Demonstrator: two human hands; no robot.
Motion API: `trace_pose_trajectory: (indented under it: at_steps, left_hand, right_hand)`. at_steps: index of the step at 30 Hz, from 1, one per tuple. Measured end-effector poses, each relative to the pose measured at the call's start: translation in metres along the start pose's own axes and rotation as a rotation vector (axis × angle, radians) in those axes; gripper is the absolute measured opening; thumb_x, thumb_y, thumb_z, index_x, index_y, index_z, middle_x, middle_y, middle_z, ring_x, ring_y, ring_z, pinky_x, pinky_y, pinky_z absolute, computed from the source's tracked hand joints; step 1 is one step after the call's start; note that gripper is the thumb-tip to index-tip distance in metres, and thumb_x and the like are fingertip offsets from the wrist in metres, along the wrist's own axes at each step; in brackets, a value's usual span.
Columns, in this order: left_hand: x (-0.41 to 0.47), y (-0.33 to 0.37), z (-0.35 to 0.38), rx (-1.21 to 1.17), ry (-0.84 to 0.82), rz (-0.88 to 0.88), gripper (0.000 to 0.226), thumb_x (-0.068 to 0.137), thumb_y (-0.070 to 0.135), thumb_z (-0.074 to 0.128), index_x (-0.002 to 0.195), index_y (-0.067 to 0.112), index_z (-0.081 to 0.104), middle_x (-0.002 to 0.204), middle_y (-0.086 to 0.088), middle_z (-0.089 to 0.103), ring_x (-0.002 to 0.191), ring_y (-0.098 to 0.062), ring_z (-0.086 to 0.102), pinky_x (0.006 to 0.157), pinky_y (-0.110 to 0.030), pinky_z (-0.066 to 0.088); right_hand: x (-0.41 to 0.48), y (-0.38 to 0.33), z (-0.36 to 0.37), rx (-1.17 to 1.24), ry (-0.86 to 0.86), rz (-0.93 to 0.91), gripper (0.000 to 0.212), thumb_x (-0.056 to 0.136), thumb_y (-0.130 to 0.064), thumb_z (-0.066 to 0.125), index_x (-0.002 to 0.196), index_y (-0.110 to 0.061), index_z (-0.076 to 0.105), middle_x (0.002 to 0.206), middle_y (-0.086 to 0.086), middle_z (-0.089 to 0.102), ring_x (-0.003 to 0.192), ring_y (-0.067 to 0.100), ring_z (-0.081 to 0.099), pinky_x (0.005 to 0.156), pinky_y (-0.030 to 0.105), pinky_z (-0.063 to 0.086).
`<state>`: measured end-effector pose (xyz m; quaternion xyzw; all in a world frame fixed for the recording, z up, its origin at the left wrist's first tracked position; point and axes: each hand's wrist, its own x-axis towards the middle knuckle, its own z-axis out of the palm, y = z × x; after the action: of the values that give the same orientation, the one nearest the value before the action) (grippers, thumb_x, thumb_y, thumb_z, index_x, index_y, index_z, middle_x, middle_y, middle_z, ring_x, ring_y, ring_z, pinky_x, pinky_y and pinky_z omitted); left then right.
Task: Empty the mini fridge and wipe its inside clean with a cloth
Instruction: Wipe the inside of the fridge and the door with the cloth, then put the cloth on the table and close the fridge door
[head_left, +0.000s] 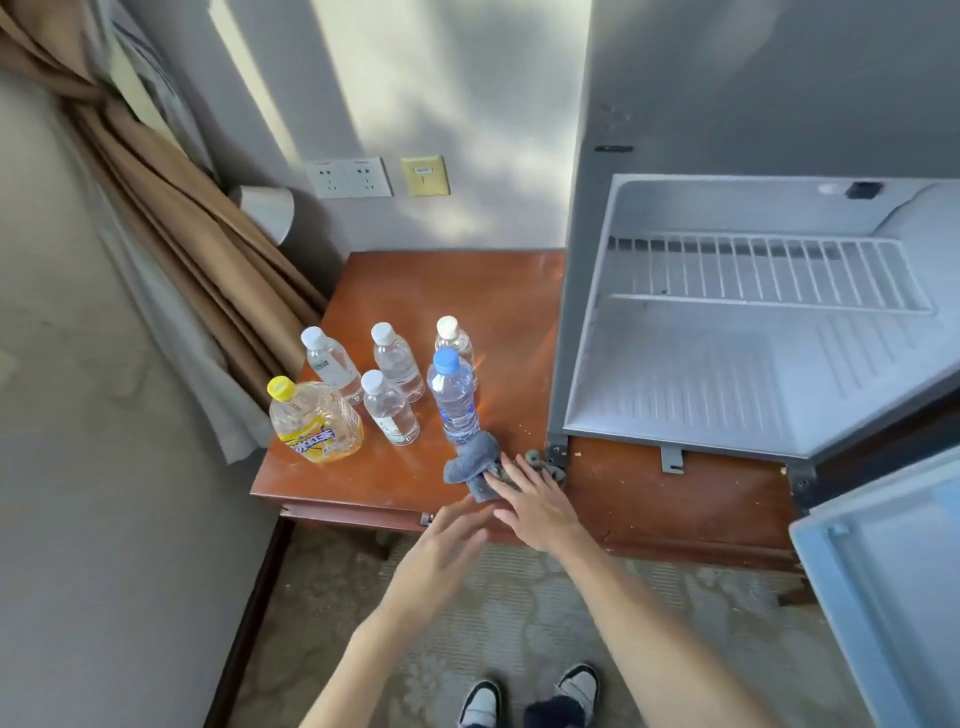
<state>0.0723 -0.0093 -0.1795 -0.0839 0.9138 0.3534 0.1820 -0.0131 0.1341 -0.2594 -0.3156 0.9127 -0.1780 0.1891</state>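
Observation:
The mini fridge (727, 364) stands open on the right of a wooden table (467, 291), with nothing on its wire shelf (769, 275) or floor. Its door (883, 582) swings out at lower right. A grey-blue cloth (470, 462) lies crumpled on the table by the fridge's front left corner. My right hand (535, 499) lies on the cloth with fingers spread and straight. My left hand (441, 551) hovers just off the table's front edge, fingers relaxed, holding nothing. Several bottles stand left of the cloth: a blue-capped water bottle (453, 397), white-capped ones (389, 408), and a yellow-capped tea bottle (314, 421).
A tan curtain (171, 208) hangs along the left, reaching the table's back left corner. Wall sockets (348, 177) sit above the table. Patterned carpet (519, 623) and my shoes (530, 699) are below.

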Motion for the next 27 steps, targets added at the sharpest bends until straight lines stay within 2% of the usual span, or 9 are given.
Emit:
trace_pose_trajectory:
  at_steps: [3,5,7,10,13,14,17,23,27]
  left_hand:
    - [-0.027,-0.071,0.010,0.130,-0.078,-0.039,0.030,0.103,0.064,0.042,0.132,0.070,0.036,0.168,0.018,0.030,0.127,0.027,0.044,0.104,-0.021,0.044]
    - [-0.021,-0.082,0.015,0.274,-0.058,-0.047,0.049,0.109,0.051,0.048,0.154,0.057,0.030,0.176,0.013,0.016,0.154,-0.001,0.034,0.116,-0.029,0.042]
    - [0.000,-0.071,0.016,0.313,0.039,-0.019,0.061,0.110,0.053,0.043,0.165,0.048,0.017,0.178,0.014,0.001,0.164,-0.012,0.016,0.123,-0.036,0.038]
    - [0.030,-0.044,0.015,0.387,0.053,0.041,0.076,0.098,0.079,0.011,0.166,0.048,0.002,0.174,0.015,-0.015,0.162,-0.011,-0.009,0.132,-0.043,0.020]
    - [0.056,-0.035,0.020,0.438,-0.044,0.032,0.117,0.064,0.094,-0.030,0.167,0.043,-0.005,0.175,0.012,-0.016,0.164,-0.016,-0.011,0.134,-0.047,0.011]
    - [0.061,-0.033,0.021,0.449,-0.097,0.013,0.112,0.070,0.091,-0.027,0.167,0.041,-0.005,0.176,0.009,-0.016,0.165,-0.019,-0.011,0.134,-0.049,0.009]
    - [0.066,-0.031,0.027,0.469,-0.184,-0.023,0.068,0.109,0.062,0.018,0.168,0.036,-0.005,0.177,0.003,-0.017,0.165,-0.024,-0.012,0.134,-0.053,0.008]
    - [0.072,-0.029,0.022,0.431,-0.242,-0.052,0.065,0.112,0.055,0.030,0.170,0.035,0.005,0.178,0.005,-0.010,0.166,-0.025,-0.002,0.132,-0.056,0.011]
    - [0.071,-0.027,0.014,0.381,-0.169,-0.022,0.061,0.111,0.051,0.040,0.167,0.031,0.028,0.178,0.004,0.010,0.165,-0.027,0.015,0.129,-0.053,0.025]
  right_hand:
    - [-0.002,0.014,-0.004,0.028,-0.091,0.131,0.063,0.104,-0.038,0.047,0.159,-0.038,0.015,0.169,-0.005,-0.003,0.156,0.018,-0.002,0.126,0.046,0.007]
    - [-0.007,0.012,-0.011,0.022,-0.099,0.120,0.064,0.104,-0.034,0.049,0.159,-0.037,0.016,0.169,-0.005,-0.001,0.156,0.017,-0.001,0.126,0.046,0.009]
    - [-0.011,0.014,-0.004,0.027,-0.101,0.118,0.064,0.105,-0.033,0.048,0.159,-0.036,0.015,0.169,-0.005,-0.003,0.156,0.018,-0.002,0.126,0.046,0.009]
    - [-0.016,0.016,-0.006,0.051,-0.126,0.149,0.062,0.105,-0.034,0.047,0.160,-0.033,0.016,0.169,-0.004,-0.004,0.156,0.019,-0.005,0.127,0.046,0.008]
    - [-0.022,0.014,-0.010,0.132,-0.078,0.141,0.063,0.105,-0.030,0.048,0.159,-0.035,0.015,0.169,-0.007,-0.002,0.156,0.016,-0.007,0.125,0.045,0.013]
    - [-0.027,0.017,-0.011,0.153,-0.071,0.149,0.063,0.105,-0.028,0.048,0.159,-0.036,0.016,0.169,-0.009,-0.001,0.156,0.014,-0.008,0.124,0.045,0.016]
    - [-0.046,0.027,-0.011,0.178,-0.061,0.186,0.062,0.105,-0.026,0.048,0.159,-0.034,0.018,0.168,-0.014,0.001,0.155,0.008,-0.004,0.121,0.044,0.028]
    - [-0.092,0.033,-0.015,0.250,-0.017,0.282,0.063,0.105,-0.025,0.048,0.160,-0.031,0.017,0.167,-0.014,0.007,0.154,0.009,0.008,0.124,0.045,0.024]
    - [-0.134,0.024,-0.014,0.398,0.096,0.411,0.060,0.105,-0.031,0.047,0.159,-0.034,0.019,0.167,-0.014,0.013,0.151,0.011,0.021,0.122,0.041,0.027]
